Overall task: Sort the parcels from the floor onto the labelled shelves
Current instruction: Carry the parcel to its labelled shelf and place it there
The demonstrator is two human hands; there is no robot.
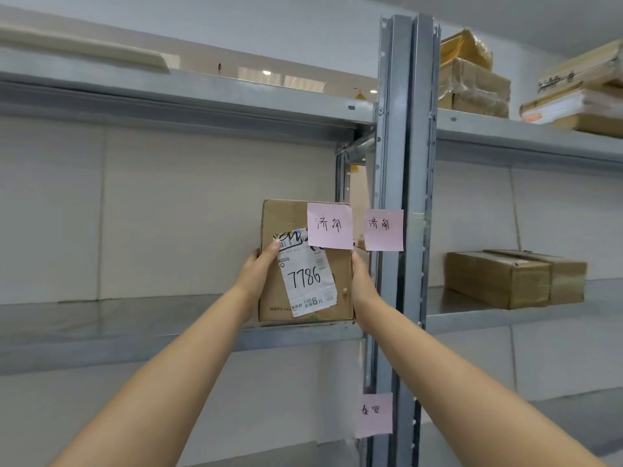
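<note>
Left hand: your left hand [261, 268] is wrapped on the parcel's left edge, fingers curled round the side and thumb [273, 248] pressed flat on the front, right at the top of the shipping label.
Right hand: your right hand [361, 284] is clamped on the opposite edge, palm against the side. Fingers mostly go behind the box so can't see them.
Parcel: brown cardboard parcel [337, 284], standing upright on its bottom edge at the right end of the middle shelf [135, 335], tucked just beside the upright post [401, 163].
Shipping label: white label [308, 281] stuck a bit crooked on the front, "7786" handwritten big on it.
Parcel note: pink note [329, 225] on the top right corner of the parcel, handwritten characters.
Post note: second pink note [384, 230] on the post at the same height, and the writing looks the same as on the parcel's one.
Lower note: another pink note [375, 414] further down the post, different characters.
Neighbour bay: two taped cardboard boxes [512, 278] side by side on the shelf to the right.
Top right shelf: stack of wrapped boxes [475, 82] plus some flat packages [580, 92] up there.
</note>
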